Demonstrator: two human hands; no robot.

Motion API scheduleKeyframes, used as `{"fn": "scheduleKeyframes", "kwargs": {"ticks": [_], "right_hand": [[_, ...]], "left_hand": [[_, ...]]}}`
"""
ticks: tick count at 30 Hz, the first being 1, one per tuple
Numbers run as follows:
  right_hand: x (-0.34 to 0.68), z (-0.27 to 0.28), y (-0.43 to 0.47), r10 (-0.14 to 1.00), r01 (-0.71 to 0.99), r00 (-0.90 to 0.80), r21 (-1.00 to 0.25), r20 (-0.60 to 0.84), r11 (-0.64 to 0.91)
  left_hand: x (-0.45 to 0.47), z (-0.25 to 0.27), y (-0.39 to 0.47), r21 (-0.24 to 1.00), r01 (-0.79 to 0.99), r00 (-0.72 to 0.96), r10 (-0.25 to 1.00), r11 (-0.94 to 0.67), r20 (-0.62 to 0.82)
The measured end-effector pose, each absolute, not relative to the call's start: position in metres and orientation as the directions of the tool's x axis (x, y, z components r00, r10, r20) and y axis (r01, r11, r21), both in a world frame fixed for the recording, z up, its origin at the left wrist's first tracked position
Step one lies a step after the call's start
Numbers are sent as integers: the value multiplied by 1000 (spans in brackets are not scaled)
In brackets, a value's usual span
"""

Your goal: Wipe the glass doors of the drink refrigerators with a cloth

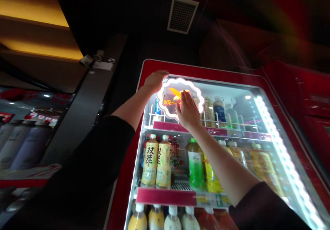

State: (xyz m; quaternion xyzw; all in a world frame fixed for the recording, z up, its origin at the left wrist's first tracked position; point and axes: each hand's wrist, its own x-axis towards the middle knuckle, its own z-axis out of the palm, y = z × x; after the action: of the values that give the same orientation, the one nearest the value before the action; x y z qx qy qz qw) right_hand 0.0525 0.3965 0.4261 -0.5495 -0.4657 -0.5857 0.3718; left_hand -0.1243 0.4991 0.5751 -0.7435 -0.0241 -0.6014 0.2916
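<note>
A lit sign (168,114) with a white scalloped border and orange lettering shows at the upper left of the glass door of a drinks fridge (170,67). Flat across the sign's right part lies my right hand (190,112), fingers stretched out and pressed together, palm toward the glass. My left hand (155,80) rests at the door's upper left corner, beside the sign's top left edge. Its fingers reach to the right along the red frame, and their undersides are hidden. I see nothing held in either hand.
Behind the glass, shelves carry yellow bottles (149,161), a green bottle (196,166) and several others. A grey pillar (74,120) stands to the left, with large bottle shapes (31,144) beyond it. Overhead is a ceiling vent (182,15).
</note>
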Motion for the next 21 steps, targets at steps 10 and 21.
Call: {"fn": "scheduleKeyframes", "kwargs": {"ticks": [10,21], "right_hand": [[61,427,400,49,961,-164,170,985,-219],[53,424,395,75,965,-135,149,988,-216]], "left_hand": [[-133,540,503,-561,294,437,-413,-774,799],[-90,537,475,-508,311,377,-386,-804,842]]}}
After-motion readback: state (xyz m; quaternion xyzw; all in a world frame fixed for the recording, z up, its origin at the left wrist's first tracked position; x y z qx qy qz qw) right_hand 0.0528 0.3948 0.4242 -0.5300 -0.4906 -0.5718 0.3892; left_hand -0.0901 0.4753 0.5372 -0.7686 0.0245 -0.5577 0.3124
